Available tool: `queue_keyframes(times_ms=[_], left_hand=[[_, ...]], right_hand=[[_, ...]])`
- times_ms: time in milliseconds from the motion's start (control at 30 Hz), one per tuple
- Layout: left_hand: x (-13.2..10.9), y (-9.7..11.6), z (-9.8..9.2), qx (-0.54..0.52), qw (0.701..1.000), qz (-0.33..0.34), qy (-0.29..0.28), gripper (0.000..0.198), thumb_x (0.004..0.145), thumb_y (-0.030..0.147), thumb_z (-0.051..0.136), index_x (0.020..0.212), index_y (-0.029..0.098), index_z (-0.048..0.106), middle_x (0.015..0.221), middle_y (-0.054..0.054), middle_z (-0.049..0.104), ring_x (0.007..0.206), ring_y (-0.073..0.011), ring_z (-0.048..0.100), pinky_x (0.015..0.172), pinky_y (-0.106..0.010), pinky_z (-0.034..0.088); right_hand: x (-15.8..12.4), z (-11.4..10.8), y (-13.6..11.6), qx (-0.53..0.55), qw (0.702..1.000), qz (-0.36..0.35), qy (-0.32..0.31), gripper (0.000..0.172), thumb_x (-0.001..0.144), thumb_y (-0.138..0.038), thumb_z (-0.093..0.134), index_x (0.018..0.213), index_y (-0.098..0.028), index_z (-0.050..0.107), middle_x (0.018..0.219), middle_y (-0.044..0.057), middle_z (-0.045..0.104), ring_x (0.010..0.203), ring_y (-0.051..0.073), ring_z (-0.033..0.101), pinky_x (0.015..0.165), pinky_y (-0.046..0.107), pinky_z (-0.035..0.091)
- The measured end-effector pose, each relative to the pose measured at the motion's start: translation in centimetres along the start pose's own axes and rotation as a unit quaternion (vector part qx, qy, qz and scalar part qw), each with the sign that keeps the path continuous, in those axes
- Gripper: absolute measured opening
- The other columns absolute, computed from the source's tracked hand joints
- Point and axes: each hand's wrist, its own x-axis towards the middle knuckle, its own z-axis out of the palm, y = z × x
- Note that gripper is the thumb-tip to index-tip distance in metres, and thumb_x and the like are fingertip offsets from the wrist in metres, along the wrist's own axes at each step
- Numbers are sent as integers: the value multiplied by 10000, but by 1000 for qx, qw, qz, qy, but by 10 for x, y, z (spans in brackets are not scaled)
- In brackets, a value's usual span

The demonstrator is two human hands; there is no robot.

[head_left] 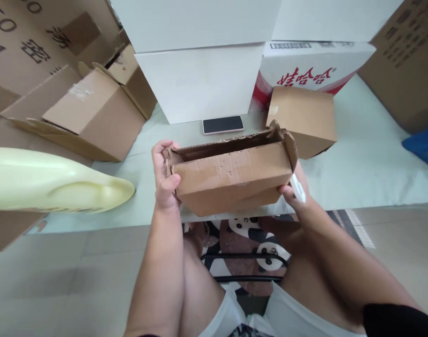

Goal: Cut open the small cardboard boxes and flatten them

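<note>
Between my two hands is a brown cardboard box (pixel 231 173), held over the front edge of the table. Its top side is partly open, with a dark gap and ragged flap edges at both ends. My left hand (pixel 166 175) grips the left end, thumb on the front face and fingers behind. At the right end, my right hand (pixel 296 187) grips the lower corner; most of its fingers are hidden behind the box. A small white object (pixel 298 188) shows at this hand, its kind unclear. A smartphone (pixel 223 125) lies flat just behind the box.
A small closed carton (pixel 301 117) stands behind on the right, before a white and red carton (pixel 312 65). Large white boxes (pixel 203 79) stand at the back. Open cartons (pixel 94 112) and a pale yellow plastic object (pixel 59 180) are left; a blue object (pixel 423 146) is far right.
</note>
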Motion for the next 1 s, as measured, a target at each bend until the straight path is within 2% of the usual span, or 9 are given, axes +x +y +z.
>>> queue_keyframes(times_ms=[100, 167, 300, 467, 600, 700, 767, 867, 1000], left_hand=[[0, -4, 3, 51, 996, 13, -67, 676, 555, 620, 893, 1114, 311, 671, 1012, -44, 554, 1047, -283, 613, 987, -439, 525], [-2, -5, 5, 113, 987, 22, -114, 664, 602, 668, 845, 1119, 292, 666, 993, -49, 548, 1011, -268, 583, 953, -422, 520], [-5, 2, 10, 208, 962, 59, -169, 572, 693, 688, 752, 1084, 275, 695, 977, -62, 558, 933, -267, 533, 927, -443, 485], [-14, 14, 16, 301, 918, 74, -247, 520, 662, 660, 773, 1011, 275, 771, 930, -87, 591, 918, -312, 533, 920, -523, 461], [-22, 15, 22, 307, 922, 57, -228, 534, 719, 713, 706, 1021, 289, 827, 983, -112, 669, 1018, -359, 548, 1070, -590, 401], [-25, 11, 24, 289, 938, 37, -190, 387, 763, 546, 734, 1047, 303, 834, 1107, -108, 696, 1126, -375, 545, 1137, -601, 368], [-26, 7, 23, 265, 953, 21, -148, 352, 743, 435, 765, 1063, 302, 827, 1190, -103, 664, 1177, -371, 546, 1140, -588, 383], [-25, -3, 21, 211, 975, -15, -63, 323, 700, 383, 802, 1008, 283, 804, 1236, -94, 617, 1256, -366, 532, 1157, -555, 383], [-21, -13, 21, 143, 985, -102, 4, 217, 705, 412, 796, 828, 236, 766, 1149, -106, 645, 1247, -354, 552, 1140, -521, 396]], right_hand=[[6, 6, -10, 4, 995, -16, 97, 876, 660, -974, 539, 1254, -336, 445, 1433, 128, 597, 1408, 417, 535, 1157, 601, 428], [11, 7, -17, 18, 991, -37, 131, 741, 718, -899, 590, 1180, -347, 414, 1482, 98, 583, 1470, 391, 493, 1203, 627, 378], [16, 1, -30, 38, 991, -13, 129, 461, 829, -610, 723, 1044, -327, 430, 1387, 68, 660, 1474, 341, 513, 1252, 634, 322], [11, -5, -36, 43, 993, 32, 110, 333, 841, -425, 770, 972, -334, 478, 1286, 35, 722, 1400, 329, 593, 1243, 637, 348], [7, -8, -34, 54, 995, 21, 80, 320, 838, -431, 790, 919, -331, 498, 1213, 19, 772, 1388, 328, 602, 1230, 665, 358], [6, -12, -29, 55, 998, -8, 23, 410, 768, -535, 839, 902, -321, 516, 1152, 30, 796, 1434, 359, 552, 1230, 693, 346], [5, -13, -24, 63, 997, -38, 9, 425, 781, -607, 799, 915, -317, 519, 1109, 43, 805, 1448, 364, 537, 1235, 695, 335], [4, -10, -18, 78, 995, -45, 51, 371, 843, -589, 732, 924, -314, 496, 1072, 42, 805, 1441, 346, 548, 1260, 672, 307], [6, -3, -12, 140, 982, 37, 122, 437, 787, -596, 741, 922, -314, 436, 1213, 39, 753, 1381, 356, 598, 1198, 647, 401]])
